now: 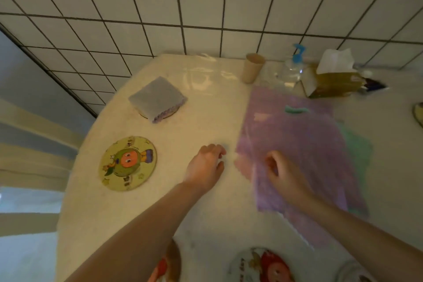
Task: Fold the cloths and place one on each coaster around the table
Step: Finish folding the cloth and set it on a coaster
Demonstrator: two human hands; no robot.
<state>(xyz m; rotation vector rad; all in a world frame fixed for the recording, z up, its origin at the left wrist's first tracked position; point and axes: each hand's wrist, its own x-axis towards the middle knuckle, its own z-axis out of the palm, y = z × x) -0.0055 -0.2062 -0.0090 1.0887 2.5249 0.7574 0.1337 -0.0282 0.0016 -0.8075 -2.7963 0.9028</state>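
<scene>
A purple cloth lies spread flat on the table, with a green cloth showing under its right edge. My right hand hovers over the purple cloth's near left part, fingers loosely curled and holding nothing. My left hand is just left of that cloth's edge, over bare table, fingers relaxed. A folded grey-purple cloth sits on a coaster at the far left. A round green cartoon coaster lies bare near the left edge. Another cartoon coaster sits at the near edge.
A paper cup, a pump bottle and a tissue box stand along the tiled wall at the back. A coaster edge peeks in at far right. The table ends in a curved edge on the left.
</scene>
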